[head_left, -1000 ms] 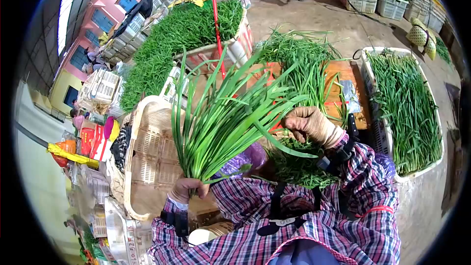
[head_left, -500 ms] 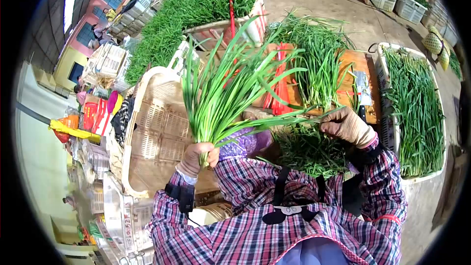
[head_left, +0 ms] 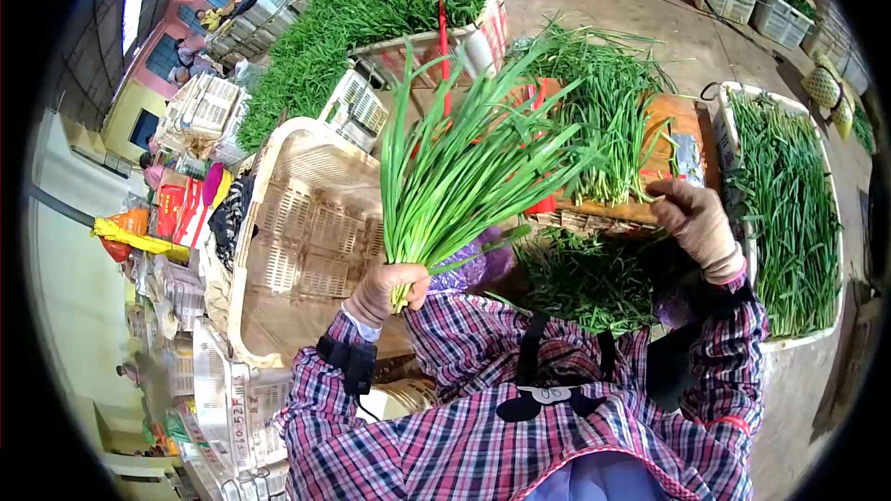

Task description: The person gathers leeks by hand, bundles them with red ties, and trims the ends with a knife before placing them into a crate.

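My left hand (head_left: 390, 288), in a pale glove with bare fingertips, is wrapped round the lower stems of a bunch of garlic chives (head_left: 464, 181). The bunch's long green leaves fan upward and to the right. My right hand (head_left: 691, 223), also gloved, is beside the front right of the wooden board (head_left: 677, 116), its fingers bent and a little apart; I see nothing held in them. Close to its fingertips lies a loose pile of chives (head_left: 603, 121) on the board. Red strips (head_left: 541, 195) are partly covered by the held leaves.
An off-white plastic crate (head_left: 246, 288) stands at the left. Another crate (head_left: 840, 250), packed with chives, is at the right. Cut leaves (head_left: 589, 283) lie below the board. A large heap of greens (head_left: 371, 9) and a red pole (head_left: 442, 28) are behind. People are in the far left background.
The chive leaf pulled out sideways between my hands is no longer in my right hand, which moved up and right. My left hand moved slightly right with the bunch, now more gathered.
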{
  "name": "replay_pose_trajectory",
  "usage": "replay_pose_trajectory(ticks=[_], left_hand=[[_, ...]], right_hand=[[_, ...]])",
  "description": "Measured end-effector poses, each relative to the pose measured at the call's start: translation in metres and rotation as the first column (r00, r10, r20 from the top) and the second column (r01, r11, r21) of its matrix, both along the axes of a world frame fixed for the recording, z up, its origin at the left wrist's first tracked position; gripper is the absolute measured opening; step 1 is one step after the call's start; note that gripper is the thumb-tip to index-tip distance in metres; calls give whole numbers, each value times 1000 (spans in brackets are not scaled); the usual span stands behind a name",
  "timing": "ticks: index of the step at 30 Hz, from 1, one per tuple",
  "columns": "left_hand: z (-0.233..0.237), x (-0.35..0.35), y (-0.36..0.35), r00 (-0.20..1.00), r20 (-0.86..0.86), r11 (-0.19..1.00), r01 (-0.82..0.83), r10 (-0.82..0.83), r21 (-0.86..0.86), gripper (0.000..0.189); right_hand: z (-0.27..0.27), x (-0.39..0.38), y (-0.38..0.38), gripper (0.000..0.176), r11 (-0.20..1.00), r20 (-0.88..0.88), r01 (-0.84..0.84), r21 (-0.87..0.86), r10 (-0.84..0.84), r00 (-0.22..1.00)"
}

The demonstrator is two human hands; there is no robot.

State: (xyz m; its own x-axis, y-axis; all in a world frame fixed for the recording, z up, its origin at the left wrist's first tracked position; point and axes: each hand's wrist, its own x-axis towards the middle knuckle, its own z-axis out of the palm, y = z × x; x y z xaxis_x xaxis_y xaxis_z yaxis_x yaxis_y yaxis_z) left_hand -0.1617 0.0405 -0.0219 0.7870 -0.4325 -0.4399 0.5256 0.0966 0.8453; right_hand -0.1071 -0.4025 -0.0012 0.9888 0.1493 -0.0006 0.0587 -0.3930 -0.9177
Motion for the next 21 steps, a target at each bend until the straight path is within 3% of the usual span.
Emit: replay_pose_trajectory(ticks=[1,2,3,4,5,7,9,11,13,14,15,17,19,20,21], left_hand=[[-2,1,2,999,27,999,43,-42,-26,28],[-4,2,3,970,194,985,161,-147,-62,31],[-10,4,8,969,195,984,165,-150,-60,31],[-16,6,12,967,155,962,224,-201,-153,17],[-19,8,14,959,118,928,278,-256,-246,28],[-2,3,-3,972,125,945,223,-198,-240,28],[4,1,-11,974,150,977,187,-171,-105,24],[7,-1,-20,972,192,987,150,-135,-64,24],[3,0,-18,998,-8,990,57,-59,-130,18],[-15,5,-5,982,49,965,190,-184,-180,16],[-22,8,-1,982,47,965,190,-185,-179,16],[-26,13,0,933,78,875,356,-351,-328,20],[-20,5,-2,962,43,917,271,-270,-292,14],[-17,2,-4,983,12,950,182,-185,-252,25],[-21,3,-2,982,9,950,184,-188,-253,25]], right_hand=[[9,-2,0,22,993,14,15,114,-16,1000],[14,-2,0,22,987,23,13,157,-17,1000],[19,-4,1,21,980,32,14,201,-21,999],[27,-7,4,20,968,49,-38,248,27,998],[34,-10,10,18,952,68,-88,295,71,995],[40,-10,30,15,960,292,-208,187,148,945],[37,0,48,15,951,490,-308,-3,270,829],[29,8,66,15,939,591,-332,-91,320,741],[22,8,76,13,921,514,-313,-231,388,765],[16,10,80,13,912,521,-288,-293,405,752],[10,11,83,13,899,527,-260,-354,421,739],[9,9,86,13,874,481,-253,-415,447,755],[3,10,88,14,849,454,-260,-459,476,753],[3,10,90,13,838,435,-270,-474,489,756],[3,10,92,13,826,415,-280,-489,502,758]])
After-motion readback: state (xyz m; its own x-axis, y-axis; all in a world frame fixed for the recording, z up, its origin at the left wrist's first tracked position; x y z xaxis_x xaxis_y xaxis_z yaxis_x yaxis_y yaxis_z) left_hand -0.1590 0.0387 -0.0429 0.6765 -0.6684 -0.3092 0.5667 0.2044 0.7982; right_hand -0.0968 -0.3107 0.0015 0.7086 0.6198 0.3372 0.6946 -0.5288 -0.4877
